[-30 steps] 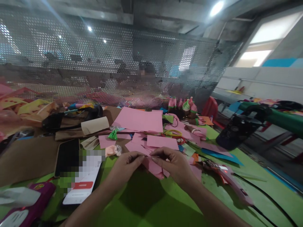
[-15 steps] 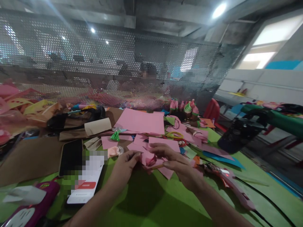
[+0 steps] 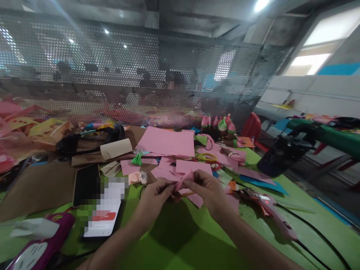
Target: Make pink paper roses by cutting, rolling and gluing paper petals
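Between my hands is a small piece of pink paper (image 3: 185, 180), partly curled and standing up in a fold. My left hand (image 3: 158, 195) pinches its left side between thumb and fingers. On the other side my right hand (image 3: 209, 192) grips the paper's right edge with thumb and bent fingers. A thin yellowish-brown stick (image 3: 186, 194) shows just below the paper, near my right hand; what holds it is hidden. Several flat pink sheets (image 3: 165, 141) lie behind my hands, with yellow-handled scissors (image 3: 207, 157) beside them.
On the right a pink hot glue gun (image 3: 277, 215) lies with its cord trailing. A lit phone (image 3: 105, 215), a dark phone (image 3: 86, 183) and a purple case (image 3: 52, 240) are at left. Finished-looking pink and green paper cones (image 3: 223, 125) stand at the back, near a black tumbler (image 3: 285, 153).
My right hand has gone from loosely spread fingers to a pinch on the pink paper. The paper's right part is now raised and folded upward. The view has shifted slightly.
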The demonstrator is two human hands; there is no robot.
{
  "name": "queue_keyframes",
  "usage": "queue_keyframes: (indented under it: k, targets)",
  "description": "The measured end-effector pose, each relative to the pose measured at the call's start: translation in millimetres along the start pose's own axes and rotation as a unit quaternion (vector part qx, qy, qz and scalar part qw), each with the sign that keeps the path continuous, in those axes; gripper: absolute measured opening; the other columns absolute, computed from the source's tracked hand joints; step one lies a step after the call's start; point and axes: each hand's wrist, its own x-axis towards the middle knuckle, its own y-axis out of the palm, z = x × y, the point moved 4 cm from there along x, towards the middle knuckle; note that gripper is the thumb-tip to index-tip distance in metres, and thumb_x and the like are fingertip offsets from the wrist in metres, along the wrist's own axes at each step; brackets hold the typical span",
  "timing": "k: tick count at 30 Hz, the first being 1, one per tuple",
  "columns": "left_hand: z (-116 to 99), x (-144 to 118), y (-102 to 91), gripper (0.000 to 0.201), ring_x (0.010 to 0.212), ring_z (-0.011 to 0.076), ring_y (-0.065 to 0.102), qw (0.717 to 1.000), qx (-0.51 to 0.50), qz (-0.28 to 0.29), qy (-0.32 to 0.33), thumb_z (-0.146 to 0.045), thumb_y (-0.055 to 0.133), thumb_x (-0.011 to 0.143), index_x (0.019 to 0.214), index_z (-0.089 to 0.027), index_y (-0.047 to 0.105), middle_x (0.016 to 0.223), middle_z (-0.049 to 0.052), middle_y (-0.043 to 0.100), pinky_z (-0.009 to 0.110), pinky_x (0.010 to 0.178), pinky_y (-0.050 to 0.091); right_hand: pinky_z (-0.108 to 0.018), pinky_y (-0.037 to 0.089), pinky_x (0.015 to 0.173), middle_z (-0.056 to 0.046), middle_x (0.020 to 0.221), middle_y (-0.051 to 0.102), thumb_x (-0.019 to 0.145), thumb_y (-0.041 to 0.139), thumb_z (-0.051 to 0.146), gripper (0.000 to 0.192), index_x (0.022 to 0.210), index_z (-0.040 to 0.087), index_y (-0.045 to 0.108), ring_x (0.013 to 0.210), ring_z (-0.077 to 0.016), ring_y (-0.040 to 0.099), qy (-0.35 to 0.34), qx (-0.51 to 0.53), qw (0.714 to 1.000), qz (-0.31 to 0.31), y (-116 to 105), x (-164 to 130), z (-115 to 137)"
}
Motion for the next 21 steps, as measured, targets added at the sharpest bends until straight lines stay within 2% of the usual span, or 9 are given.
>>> queue_keyframes:
  k: [2, 6, 9, 12, 17, 21]
  targets:
    - [-2.8, -2.0, 2.4, 0.02, 0.074, 0.017, 0.062, 0.999, 0.027, 0.011, 0.018, -0.032, 0.056, 0.089, 0.088, -0.017, 0.069, 0.078, 0.004, 0.067, 0.027, 0.072, 0.047, -0.029, 0.045, 0.065, 0.001, 0.067, 0.064, 0.075, 0.074, 0.039, 0.026, 0.069, 0.018, 0.061, 0.067, -0.0159, 0.058, -0.006, 0.003, 1.0, -0.014, -0.8, -0.5, -0.2]
    - [-4.1, -5.8, 5.2, 0.022, 0.083, 0.0195, 0.064, 0.997, 0.074, 0.021, 0.012, -0.031, 0.059, 0.087, 0.104, -0.018, 0.064, 0.092, 0.006, 0.07, 0.028, 0.074, 0.048, -0.027, 0.045, 0.062, 0.002, 0.065, 0.061, 0.075, 0.075, 0.036, 0.024, 0.067, 0.018, 0.06, 0.065, -0.0142, 0.056, -0.014, -0.007, 0.999, -0.036, -1.0, -2.3, 0.3]
    - [-7.9, -7.6, 4.5, 0.013, 0.079, 0.0181, 0.063, 0.993, 0.117, 0.01, 0.03, -0.027, 0.057, 0.088, 0.093, -0.018, 0.065, 0.086, 0.004, 0.068, 0.026, 0.07, 0.046, -0.03, 0.051, 0.061, 0.001, 0.067, 0.064, 0.075, 0.075, 0.038, 0.024, 0.07, 0.019, 0.061, 0.065, -0.0167, 0.06, 0.001, 0.033, 0.999, -0.013, 3.3, -3.5, 0.8]
    - [-11.5, -8.5, 3.1, 0.017, 0.074, 0.0159, 0.061, 0.987, 0.146, 0.004, 0.06, -0.026, 0.053, 0.091, 0.08, -0.018, 0.064, 0.078, 0.001, 0.064, 0.024, 0.067, 0.044, -0.033, 0.056, 0.062, -0.001, 0.071, 0.069, 0.077, 0.073, 0.038, 0.022, 0.072, 0.02, 0.062, 0.067, -0.0186, 0.065, 0.01, 0.073, 0.997, 0.011, 9.0, -4.8, 2.4]
    - [-7.3, -8.1, 1.2, 0.016, 0.073, 0.015, 0.061, 0.985, 0.156, -0.005, 0.078, -0.024, 0.053, 0.091, 0.082, -0.018, 0.065, 0.077, 0.001, 0.066, 0.024, 0.067, 0.043, -0.029, 0.057, 0.065, 0.0, 0.071, 0.072, 0.077, 0.075, 0.033, 0.018, 0.078, 0.021, 0.062, 0.069, -0.017, 0.067, 0.008, 0.102, 0.995, -0.012, 12.0, -6.1, -1.7]
    - [-0.8, -7.8, 0.2, 0.014, 0.073, 0.0148, 0.062, 0.986, 0.144, -0.027, 0.077, -0.021, 0.053, 0.089, 0.085, -0.019, 0.066, 0.079, 0.001, 0.067, 0.023, 0.066, 0.045, -0.031, 0.057, 0.068, 0.001, 0.076, 0.073, 0.073, 0.079, 0.032, 0.032, 0.096, 0.024, 0.059, 0.071, -0.0182, 0.069, 0.036, 0.128, 0.991, -0.021, 9.4, -6.1, -9.9]
